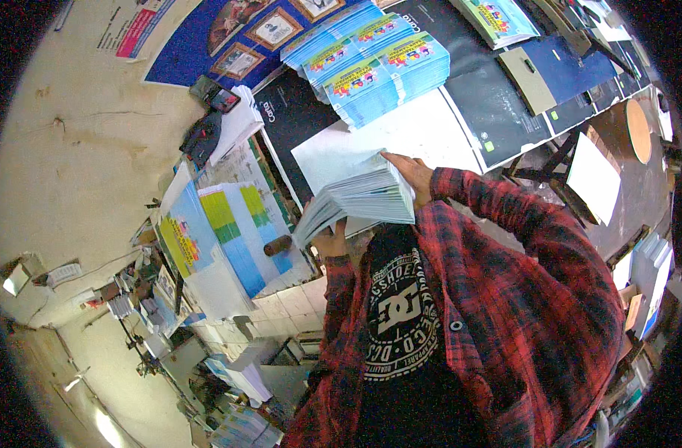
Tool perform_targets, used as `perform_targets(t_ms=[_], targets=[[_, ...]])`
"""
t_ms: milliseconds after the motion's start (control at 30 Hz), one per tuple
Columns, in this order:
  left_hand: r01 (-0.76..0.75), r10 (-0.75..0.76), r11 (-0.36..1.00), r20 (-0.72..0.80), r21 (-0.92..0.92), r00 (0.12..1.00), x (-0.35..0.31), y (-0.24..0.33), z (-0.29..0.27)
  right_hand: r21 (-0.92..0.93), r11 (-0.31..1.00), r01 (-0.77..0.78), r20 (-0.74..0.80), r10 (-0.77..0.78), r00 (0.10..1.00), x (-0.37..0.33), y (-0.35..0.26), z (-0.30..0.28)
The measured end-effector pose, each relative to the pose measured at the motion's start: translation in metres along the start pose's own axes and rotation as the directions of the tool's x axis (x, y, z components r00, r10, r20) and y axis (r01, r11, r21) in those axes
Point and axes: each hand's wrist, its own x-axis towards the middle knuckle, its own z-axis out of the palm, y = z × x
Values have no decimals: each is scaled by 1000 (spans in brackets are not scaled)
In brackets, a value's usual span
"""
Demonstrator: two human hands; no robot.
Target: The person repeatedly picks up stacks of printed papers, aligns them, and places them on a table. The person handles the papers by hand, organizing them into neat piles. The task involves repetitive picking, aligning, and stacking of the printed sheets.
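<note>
- Left hand (330,243): grip closed under the lower edge of a thick stack of sheets (360,200), held up off the tabletop (498,112).
- Right hand (410,170): fingers curled over the stack's top edge.
- Beyond both grips: blue printed bundles (371,63).

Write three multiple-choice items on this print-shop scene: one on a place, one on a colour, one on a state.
1. Where are the stacks of colourful leaflets?
A. On the table beyond the held sheets
B. On the floor
C. In a box

2. What colour is the person's checked shirt?
A. Green and white
B. Red and black
C. Plain yellow

3. How is the bundle of sheets held?
A. Lying flat, untouched
B. Rolled into a tube
C. Fanned between both hands

Answers: 1 A, they lie on the dark table top. 2 B, red-black plaid. 3 C, left hand beneath, right hand on top.
</note>
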Motion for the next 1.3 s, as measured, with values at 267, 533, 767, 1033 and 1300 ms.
perform_targets(t_ms=[267, 533, 767, 1033, 1300], targets=[[40, 4, 866, -87, 498, 996, 16, -22, -9, -82, 988, 129, -390, -150, 908, 29, 10, 26], [146, -67, 955, -291, 259, 955, 30, 14, 13, 63, 990, 123, -414, -86, 906, 48, -31, 3], [11, 21, 901, -69, 434, 997, -4, 1, 39, 141, 990, -27, -341, 74, 937, 36, -29, 55], [-19, 10, 929, 28, 371, 1000, -19, 29, 74, -336, 890, 308, -144, -371, 917, 36, -68, 86], [248, -145, 961, -546, 119, 825, 38, 18, 50, -319, 890, 327, 138, -298, 945, 54, -99, 61]])
